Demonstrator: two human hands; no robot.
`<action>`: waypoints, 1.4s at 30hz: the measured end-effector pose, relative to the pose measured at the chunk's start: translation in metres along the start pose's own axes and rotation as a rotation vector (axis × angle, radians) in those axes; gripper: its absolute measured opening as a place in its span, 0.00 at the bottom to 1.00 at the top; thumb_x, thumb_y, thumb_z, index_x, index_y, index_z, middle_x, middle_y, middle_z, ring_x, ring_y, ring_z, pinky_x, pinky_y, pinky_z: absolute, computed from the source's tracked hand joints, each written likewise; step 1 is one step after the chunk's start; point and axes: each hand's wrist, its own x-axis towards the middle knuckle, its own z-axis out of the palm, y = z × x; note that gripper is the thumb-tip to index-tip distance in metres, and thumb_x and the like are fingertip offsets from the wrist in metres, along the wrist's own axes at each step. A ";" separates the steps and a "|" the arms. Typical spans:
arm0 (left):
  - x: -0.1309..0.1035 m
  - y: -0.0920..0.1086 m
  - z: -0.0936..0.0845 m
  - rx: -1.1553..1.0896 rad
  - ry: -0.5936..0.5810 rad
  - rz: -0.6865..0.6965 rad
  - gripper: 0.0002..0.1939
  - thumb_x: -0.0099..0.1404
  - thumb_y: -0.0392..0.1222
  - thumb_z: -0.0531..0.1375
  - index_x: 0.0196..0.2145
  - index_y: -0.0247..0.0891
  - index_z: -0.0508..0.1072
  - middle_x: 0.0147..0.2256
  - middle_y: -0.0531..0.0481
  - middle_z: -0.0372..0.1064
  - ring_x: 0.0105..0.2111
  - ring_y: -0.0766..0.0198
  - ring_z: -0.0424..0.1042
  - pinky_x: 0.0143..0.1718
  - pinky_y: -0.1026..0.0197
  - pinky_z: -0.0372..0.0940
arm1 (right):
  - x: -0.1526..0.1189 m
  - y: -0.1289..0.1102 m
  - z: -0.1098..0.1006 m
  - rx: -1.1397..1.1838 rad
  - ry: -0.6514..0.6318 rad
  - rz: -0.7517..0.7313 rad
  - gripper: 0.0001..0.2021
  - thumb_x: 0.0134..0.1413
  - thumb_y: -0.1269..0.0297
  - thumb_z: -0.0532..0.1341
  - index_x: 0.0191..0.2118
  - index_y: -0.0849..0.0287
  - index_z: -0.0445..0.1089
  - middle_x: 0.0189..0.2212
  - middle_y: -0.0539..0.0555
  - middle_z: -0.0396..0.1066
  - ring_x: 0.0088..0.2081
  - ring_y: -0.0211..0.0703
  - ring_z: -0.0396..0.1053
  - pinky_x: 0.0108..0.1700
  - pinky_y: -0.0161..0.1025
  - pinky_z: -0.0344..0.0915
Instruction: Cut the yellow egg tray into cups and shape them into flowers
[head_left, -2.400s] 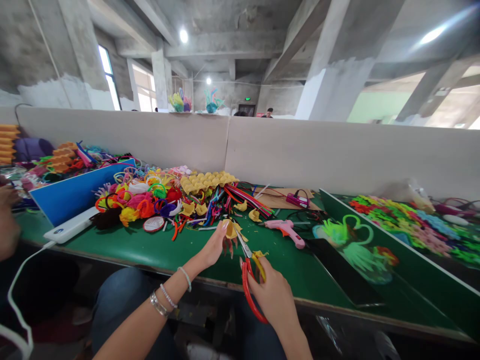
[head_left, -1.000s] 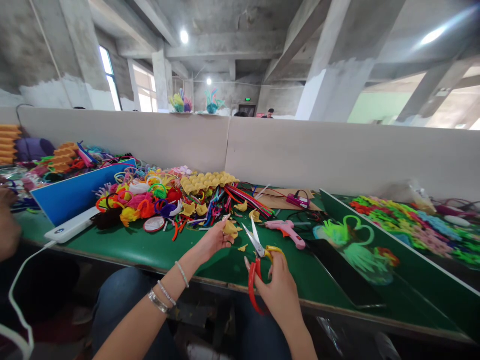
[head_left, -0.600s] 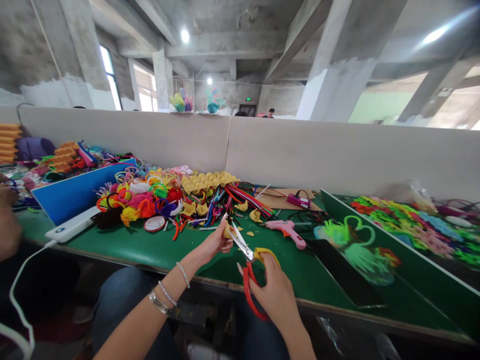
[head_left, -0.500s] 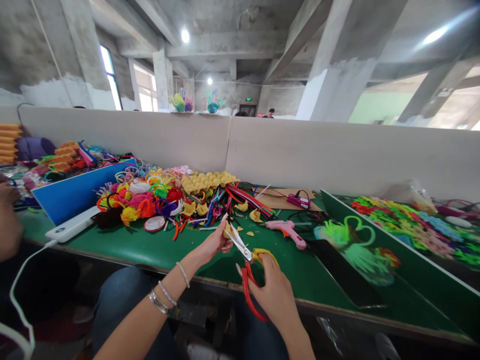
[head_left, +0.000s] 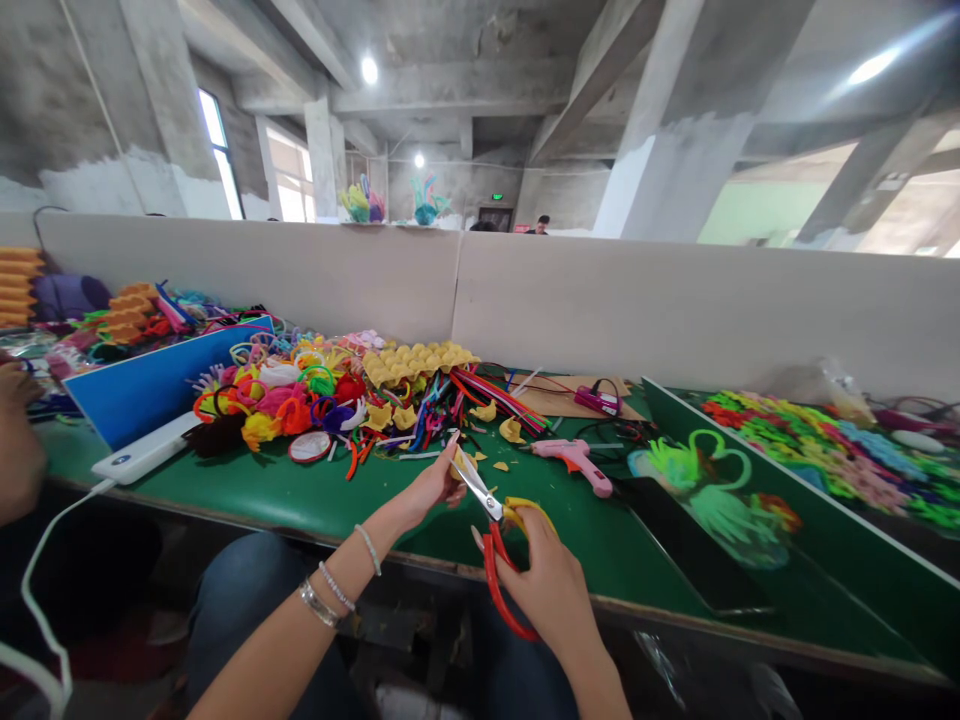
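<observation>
My right hand [head_left: 546,575] grips scissors [head_left: 491,505] with one red and one yellow handle, fingers through the loops. Their silver blades point up and left toward my left hand [head_left: 433,488]. Pinched in the left fingers is a yellow egg carton piece [head_left: 465,462], partly hidden by the blades and fingers. The blades lie at this piece. Just beyond, small yellow scraps [head_left: 500,466] and a cut carton cup [head_left: 512,431] rest on the green table [head_left: 360,505]. Farther back sits a yellow egg carton [head_left: 412,362].
Colourful pipe cleaners [head_left: 281,395] heap up on the left behind a blue divider [head_left: 172,375]. A pink glue gun [head_left: 577,462], a black phone [head_left: 694,550] and a green fuzzy craft piece [head_left: 731,510] lie to the right. A white power strip [head_left: 150,448] and another person's arm [head_left: 19,440] are at left.
The scissor blades have come slightly closer together at the carton piece. Both hands stay in nearly the same place.
</observation>
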 end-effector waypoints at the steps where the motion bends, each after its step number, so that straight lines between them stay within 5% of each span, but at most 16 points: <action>1: 0.000 0.000 0.000 0.001 0.005 -0.006 0.31 0.48 0.70 0.48 0.27 0.36 0.62 0.13 0.59 0.51 0.14 0.73 0.48 0.18 0.66 0.42 | 0.000 0.000 0.000 0.004 -0.005 0.004 0.18 0.49 0.53 0.55 0.42 0.57 0.59 0.38 0.55 0.68 0.40 0.46 0.68 0.37 0.40 0.64; 18: 0.003 -0.003 -0.001 -0.021 0.042 -0.003 0.28 0.53 0.67 0.46 0.25 0.36 0.61 0.12 0.59 0.50 0.13 0.74 0.49 0.17 0.66 0.41 | 0.000 -0.004 -0.003 0.024 -0.022 0.032 0.15 0.48 0.51 0.55 0.38 0.55 0.61 0.32 0.51 0.68 0.29 0.42 0.67 0.28 0.36 0.60; 42: 0.004 -0.004 0.001 -0.075 0.034 -0.046 0.26 0.57 0.63 0.45 0.24 0.36 0.60 0.13 0.59 0.49 0.12 0.75 0.48 0.16 0.68 0.40 | 0.000 -0.002 -0.004 -0.111 -0.073 0.053 0.14 0.49 0.51 0.53 0.34 0.56 0.65 0.25 0.50 0.71 0.25 0.41 0.69 0.26 0.34 0.58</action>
